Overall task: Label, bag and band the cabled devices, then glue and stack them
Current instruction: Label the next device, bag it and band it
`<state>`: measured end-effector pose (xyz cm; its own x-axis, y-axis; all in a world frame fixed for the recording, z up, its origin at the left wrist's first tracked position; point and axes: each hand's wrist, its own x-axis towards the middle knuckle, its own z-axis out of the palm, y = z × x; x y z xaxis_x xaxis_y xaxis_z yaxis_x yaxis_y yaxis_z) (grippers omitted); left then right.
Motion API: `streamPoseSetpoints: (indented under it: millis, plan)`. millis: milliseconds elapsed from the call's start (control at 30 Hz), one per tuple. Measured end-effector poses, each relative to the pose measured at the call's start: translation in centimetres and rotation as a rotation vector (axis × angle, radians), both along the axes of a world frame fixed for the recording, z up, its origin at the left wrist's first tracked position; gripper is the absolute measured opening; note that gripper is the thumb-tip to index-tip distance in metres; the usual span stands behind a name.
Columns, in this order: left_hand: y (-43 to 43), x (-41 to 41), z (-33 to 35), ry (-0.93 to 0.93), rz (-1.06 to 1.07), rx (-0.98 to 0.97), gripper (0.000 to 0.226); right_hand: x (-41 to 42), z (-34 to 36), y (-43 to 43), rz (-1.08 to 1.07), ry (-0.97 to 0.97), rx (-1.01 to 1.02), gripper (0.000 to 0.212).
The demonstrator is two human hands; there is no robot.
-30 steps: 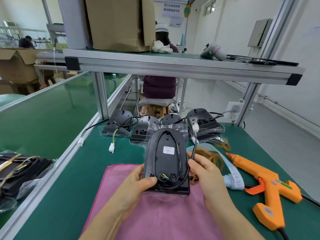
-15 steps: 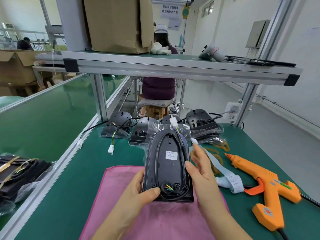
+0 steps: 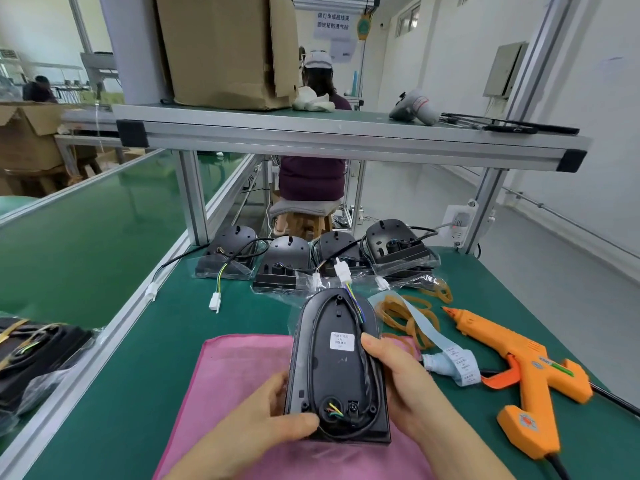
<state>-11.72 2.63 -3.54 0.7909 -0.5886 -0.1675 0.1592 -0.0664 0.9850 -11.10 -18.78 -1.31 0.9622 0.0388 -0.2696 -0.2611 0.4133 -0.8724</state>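
Note:
I hold a black cabled device (image 3: 334, 368) back-up over the pink cloth (image 3: 235, 379). A white label sticks to its back and its black cable runs round the rim, with the white connector (image 3: 343, 271) sticking out past the far end. My left hand (image 3: 263, 424) grips the near left corner, thumb on the back by the wire hole. My right hand (image 3: 401, 379) grips the right edge, thumb pressing the cable beside the label. Several more devices in clear bags (image 3: 394, 247) lie in a row behind. Rubber bands (image 3: 401, 313), a label strip (image 3: 450, 358) and an orange glue gun (image 3: 519, 368) lie to the right.
Banded, bagged devices (image 3: 38, 351) lie at the far left beyond the aluminium rail (image 3: 114, 327). An overhead shelf (image 3: 346, 136) carries a cardboard box (image 3: 225, 50) and tools. A person sits on a stool (image 3: 304, 216) behind the bench. The glue gun's cord runs off the right edge.
The cable end with its connector has been laid from my right hand up along the device's right rim to its far end. My right thumb now presses the cable at the edge.

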Motion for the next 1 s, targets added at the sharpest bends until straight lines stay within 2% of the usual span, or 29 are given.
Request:
streamPoseSetpoints:
  millis: [67, 133, 167, 200, 267, 333, 400, 467, 533, 633, 800, 900, 967, 1000]
  plan:
    - [0.5, 0.7, 1.1, -0.065, -0.066, 0.092, 0.081, -0.2, -0.4, 0.3, -0.017, 0.02, -0.022, 0.057]
    - [0.3, 2.0, 2.5, -0.142, 0.111, 0.214, 0.094, -0.4, -0.8, 0.6, -0.01, 0.029, -0.026, 0.053]
    - [-0.2, 2.6, 3.1, -0.304, 0.22, 0.307, 0.094, -0.5, -1.0, 0.8, -0.007, 0.04, -0.023, 0.05]
    - [-0.9, 3.2, 3.6, -0.567, 0.266, 0.422, 0.084, -0.6, -1.2, 1.0, -0.002, 0.048, -0.021, 0.046]
    - [-2.5, 4.6, 4.0, -1.027, 0.202, 0.629, 0.063, -0.8, -1.4, 1.1, 0.025, 0.042, -0.006, 0.037]
    - [-3.8, 5.9, 4.1, -1.203, 0.084, 0.795, 0.057, -0.9, -1.5, 1.1, 0.039, 0.045, -0.002, 0.03]
    - [-4.3, 6.8, 4.0, -1.203, 0.027, 0.88, 0.048, -0.8, -1.6, 1.0, 0.025, 0.062, -0.011, 0.036]
    - [-4.7, 7.6, 4.4, -1.124, 0.018, 0.861, 0.036, -0.7, -1.8, 0.9, 0.001, 0.086, -0.027, 0.042]
    - [-5.4, 8.6, 5.2, -1.11, 0.009, 0.885, 0.034, -0.4, -2.0, 0.8, -0.001, 0.089, -0.074, 0.034]
    - [-8.4, 10.6, 6.9, -1.193, -0.059, 0.971, 0.034, -0.2, -2.3, 0.8, 0.032, 0.096, -0.145, 0.016]
    - [-15.3, 14.0, 7.5, -0.905, -0.236, 1.252, 0.021, 0.1, -2.3, 0.6, 0.024, 0.145, -0.204, 0.016]
    - [-17.9, 14.9, 6.1, -0.851, -0.271, 1.358, 0.02, 0.2, -2.0, 0.0, 0.039, 0.152, -0.2, 0.006]
    - [-18.7, 15.3, 5.3, -0.8, -0.288, 1.4, 0.028, 0.4, -2.2, -0.3, 0.04, 0.152, -0.179, 0.017]
    - [-18.8, 15.5, 4.9, -0.773, -0.308, 1.412, 0.03, 0.4, -2.4, -0.4, 0.039, 0.15, -0.172, 0.013]
